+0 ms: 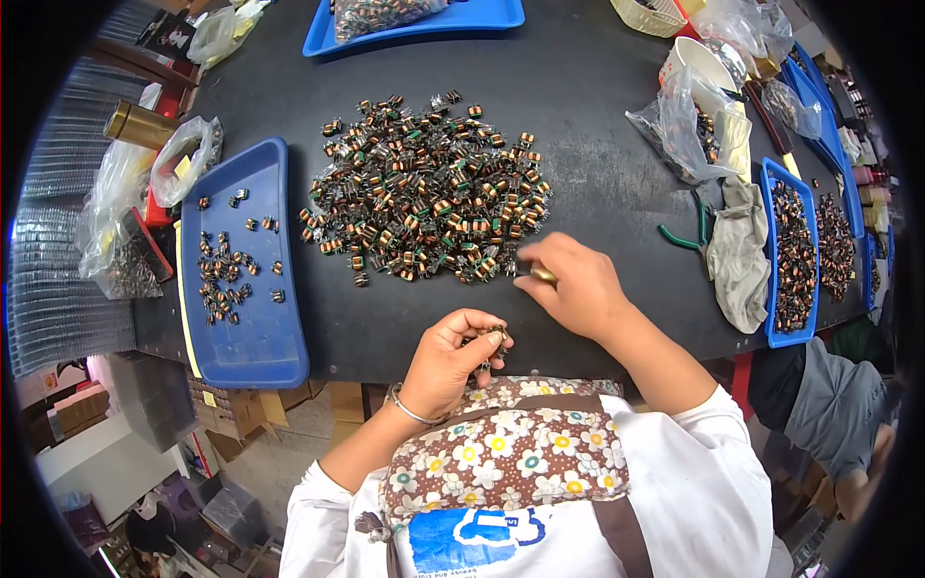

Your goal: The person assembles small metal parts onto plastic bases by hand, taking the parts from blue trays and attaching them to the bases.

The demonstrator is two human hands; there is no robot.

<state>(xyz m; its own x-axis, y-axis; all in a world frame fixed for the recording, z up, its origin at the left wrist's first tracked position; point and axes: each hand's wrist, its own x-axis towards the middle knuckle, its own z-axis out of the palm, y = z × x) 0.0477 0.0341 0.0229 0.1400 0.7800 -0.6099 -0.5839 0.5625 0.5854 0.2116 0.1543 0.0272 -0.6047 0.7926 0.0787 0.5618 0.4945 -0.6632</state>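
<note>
A large pile of small copper-wound coil parts [429, 188] lies on the black table [578, 87]. My right hand [573, 287] reaches to the pile's near right edge and pinches one small part at its fingertips. My left hand [448, 358], with a bangle at the wrist, is closed around several of the same parts near the table's front edge. A blue tray [252, 328] to the left holds several scattered coil parts.
Another blue tray [482, 17] sits at the far edge. At right, blue trays full of parts [795, 255], a grey cloth [740, 252], green-handled pliers [680, 237], plastic bags [689, 125] and a white cup. Bags and a brass cylinder [140, 125] at left.
</note>
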